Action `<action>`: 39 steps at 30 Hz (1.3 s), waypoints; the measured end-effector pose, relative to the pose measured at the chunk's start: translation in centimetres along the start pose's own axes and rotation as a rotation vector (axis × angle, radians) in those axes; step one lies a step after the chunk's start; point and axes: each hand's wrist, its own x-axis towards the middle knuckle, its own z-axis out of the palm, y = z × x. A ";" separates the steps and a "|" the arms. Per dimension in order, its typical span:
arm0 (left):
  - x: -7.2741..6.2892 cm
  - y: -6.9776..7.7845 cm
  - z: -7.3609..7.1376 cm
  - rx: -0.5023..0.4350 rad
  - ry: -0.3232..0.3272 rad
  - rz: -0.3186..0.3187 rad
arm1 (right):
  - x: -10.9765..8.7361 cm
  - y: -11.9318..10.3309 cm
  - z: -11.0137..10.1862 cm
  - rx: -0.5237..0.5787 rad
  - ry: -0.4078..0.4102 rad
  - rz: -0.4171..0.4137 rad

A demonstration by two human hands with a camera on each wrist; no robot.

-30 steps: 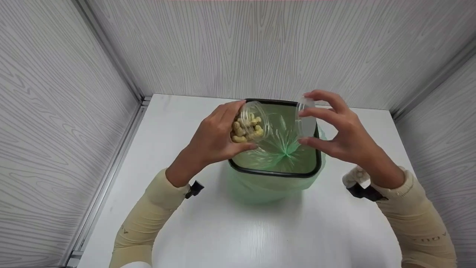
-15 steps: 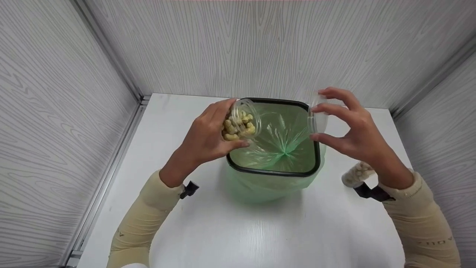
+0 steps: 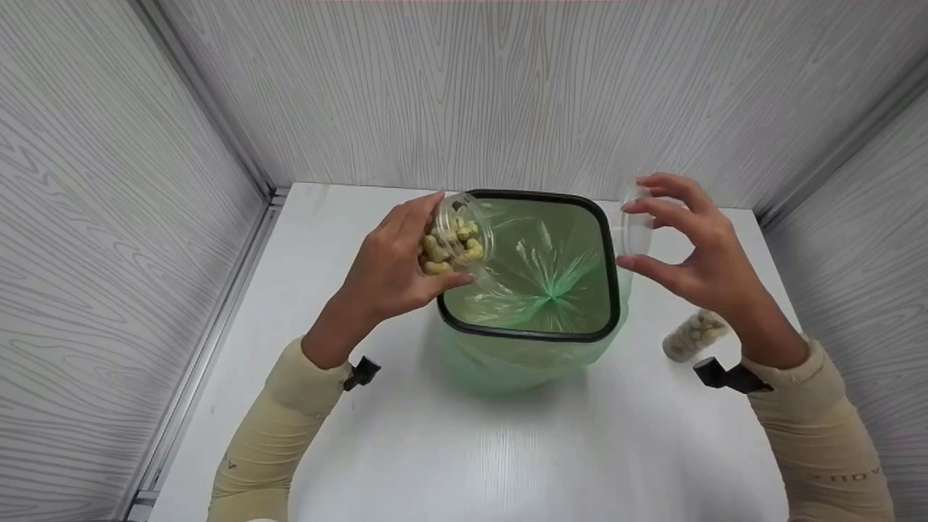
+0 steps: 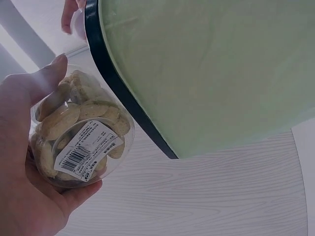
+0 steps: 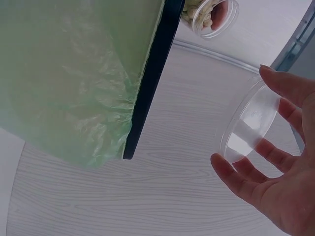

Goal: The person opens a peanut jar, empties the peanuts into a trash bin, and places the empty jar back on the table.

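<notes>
My left hand (image 3: 391, 257) grips a clear plastic jar (image 3: 458, 232) of peanuts in their shells, tilted with its open mouth toward the bin's left rim. In the left wrist view a barcode label (image 4: 87, 151) shows on the jar's base. My right hand (image 3: 696, 235) holds a clear round lid (image 5: 251, 118) by its edge, between thumb and fingers, off the bin's right side. Between the hands stands a bin (image 3: 529, 337) with a black rim, lined with a pale green plastic bag (image 3: 533, 283) gathered at the bottom.
A small clear container (image 3: 692, 337) of pale pieces lies on the white table (image 3: 493, 457), right of the bin and near my right wrist. Wood-grain panels (image 3: 464, 94) close in the table at the back and both sides.
Both hands have moved apart: the left, with the peanut jar, shifts left to the bin's rim; the right carries the lid rightward past the opposite rim. More of the small container shows.
</notes>
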 end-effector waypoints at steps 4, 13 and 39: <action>-0.2 -0.3 0.0 0.001 0.015 -0.006 | -0.5 0.8 0.0 -0.011 0.009 0.029; -0.7 -0.8 0.0 0.014 0.024 -0.027 | -1.3 2.2 -0.1 -0.011 0.014 0.088; -1.8 -1.5 0.1 0.005 0.040 -0.075 | -5.0 6.1 0.3 -0.074 0.051 0.277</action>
